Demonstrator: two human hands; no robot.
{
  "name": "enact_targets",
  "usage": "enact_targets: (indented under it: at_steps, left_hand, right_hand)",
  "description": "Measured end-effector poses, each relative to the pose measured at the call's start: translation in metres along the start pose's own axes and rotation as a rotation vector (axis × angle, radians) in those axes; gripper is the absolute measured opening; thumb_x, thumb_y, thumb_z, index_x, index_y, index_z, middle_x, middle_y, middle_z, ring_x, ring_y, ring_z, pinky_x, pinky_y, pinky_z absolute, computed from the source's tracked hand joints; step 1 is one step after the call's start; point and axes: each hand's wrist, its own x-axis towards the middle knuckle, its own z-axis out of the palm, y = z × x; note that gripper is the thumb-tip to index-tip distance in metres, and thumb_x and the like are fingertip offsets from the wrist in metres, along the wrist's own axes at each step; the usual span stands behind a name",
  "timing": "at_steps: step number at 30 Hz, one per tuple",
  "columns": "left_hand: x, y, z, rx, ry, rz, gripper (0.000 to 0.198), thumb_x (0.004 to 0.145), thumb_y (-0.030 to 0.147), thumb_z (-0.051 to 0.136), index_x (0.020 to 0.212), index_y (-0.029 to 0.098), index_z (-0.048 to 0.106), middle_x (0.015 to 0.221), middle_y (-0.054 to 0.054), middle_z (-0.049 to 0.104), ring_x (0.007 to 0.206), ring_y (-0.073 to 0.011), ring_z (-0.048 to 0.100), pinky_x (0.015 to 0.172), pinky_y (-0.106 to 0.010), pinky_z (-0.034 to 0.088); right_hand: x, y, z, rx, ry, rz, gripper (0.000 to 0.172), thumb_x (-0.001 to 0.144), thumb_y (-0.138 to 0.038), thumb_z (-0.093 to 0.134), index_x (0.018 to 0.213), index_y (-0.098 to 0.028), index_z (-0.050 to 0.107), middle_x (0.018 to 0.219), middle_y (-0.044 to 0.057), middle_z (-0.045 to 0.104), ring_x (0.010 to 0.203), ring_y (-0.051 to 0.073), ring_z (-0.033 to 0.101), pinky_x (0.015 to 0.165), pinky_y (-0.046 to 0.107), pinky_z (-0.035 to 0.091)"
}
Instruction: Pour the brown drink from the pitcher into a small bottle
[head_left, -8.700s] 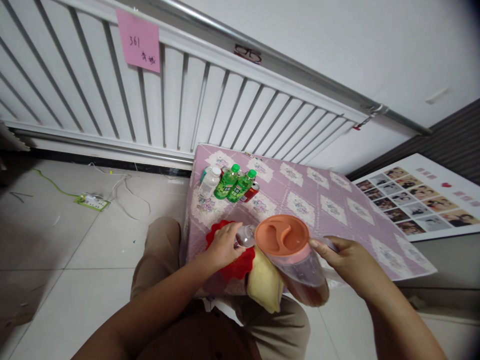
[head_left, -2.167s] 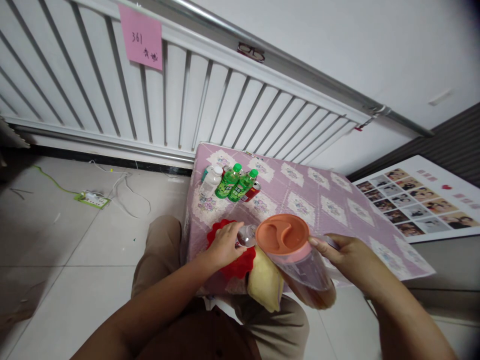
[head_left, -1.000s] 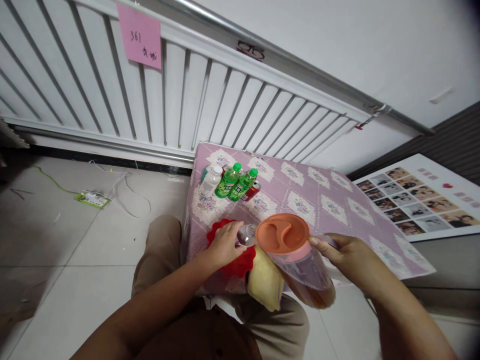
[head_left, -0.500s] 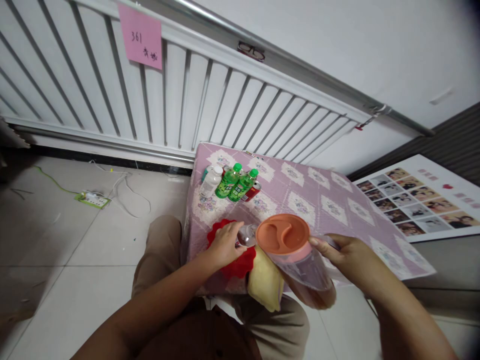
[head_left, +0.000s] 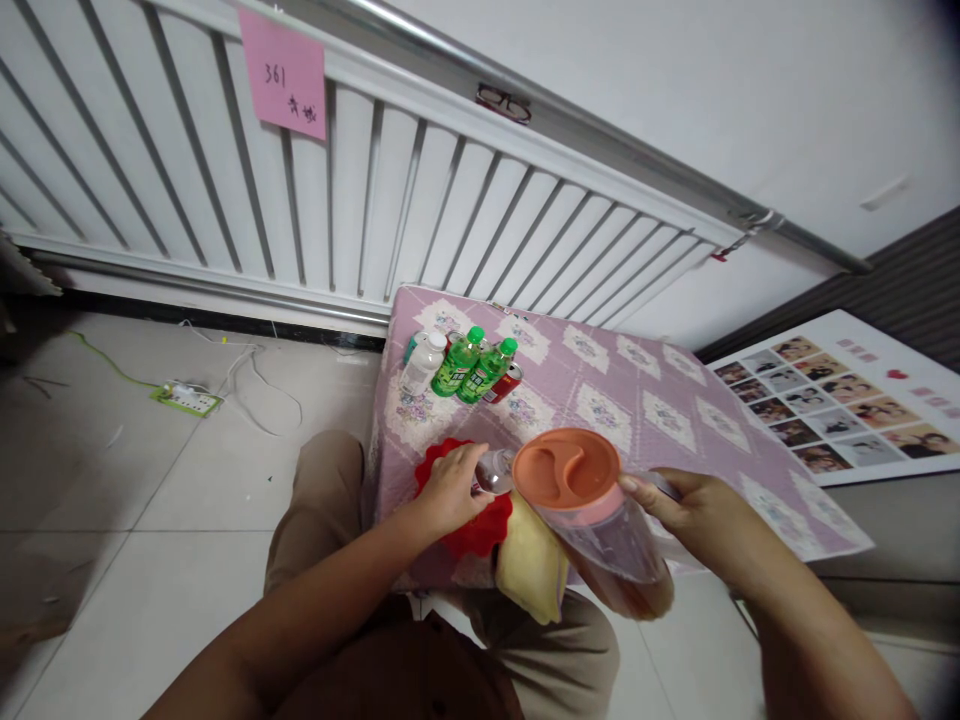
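My left hand (head_left: 454,490) is closed around a clear plastic bottle (head_left: 495,472), whose neck points right. A clear pitcher (head_left: 615,560) with an orange lid (head_left: 568,468) is tilted, its lid end against or very close to the bottle's mouth. My right hand (head_left: 686,510) grips the pitcher by its handle. Brown liquid lies toward the pitcher's bottom end; whether any flows out, I cannot tell. Under the bottle sits a red scalloped tray (head_left: 480,535). A folded yellow cloth (head_left: 531,565) lies beside it, below the pitcher, overhanging the table edge.
On the floral-covered table (head_left: 600,400) stand two green-capped bottles (head_left: 472,370), a white-capped bottle (head_left: 424,364) and a red can (head_left: 504,383). Behind is a white radiator (head_left: 450,200). A photo board (head_left: 847,400) leans at right. A power strip (head_left: 186,399) with cables lies on the floor.
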Motion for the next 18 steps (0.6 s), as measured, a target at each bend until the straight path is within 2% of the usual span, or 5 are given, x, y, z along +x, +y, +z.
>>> enact_targets:
  at_steps: [8,18]
  left_hand:
    - [0.0007,0.0004,0.0003,0.004,-0.011,-0.004,0.071,0.077,0.023,0.078,0.14,0.022,0.045,0.144,-0.013,0.057,0.136,-0.0315,0.052,0.115,-0.053,0.042]
    - [0.0002,-0.0002,0.0006,0.005,-0.003,-0.002,0.071,0.077,0.022,0.078,0.14,0.025,0.045,0.144,-0.012,0.057,0.136,-0.0304,0.052,0.115,-0.052,0.042]
  right_hand:
    - [-0.0006,-0.0014,0.0002,-0.019,0.015,-0.014,0.073,0.067,-0.091,0.052,0.052,-0.02,0.06,0.049,0.001,0.054,0.049,0.016,0.048,0.047,0.029,0.041]
    - [-0.0007,-0.0062,-0.0014,-0.018,-0.005,0.025,0.076,0.062,-0.094,0.051,0.054,-0.02,0.064,0.052,0.003,0.058,0.052,0.018,0.051,0.05,0.03,0.043]
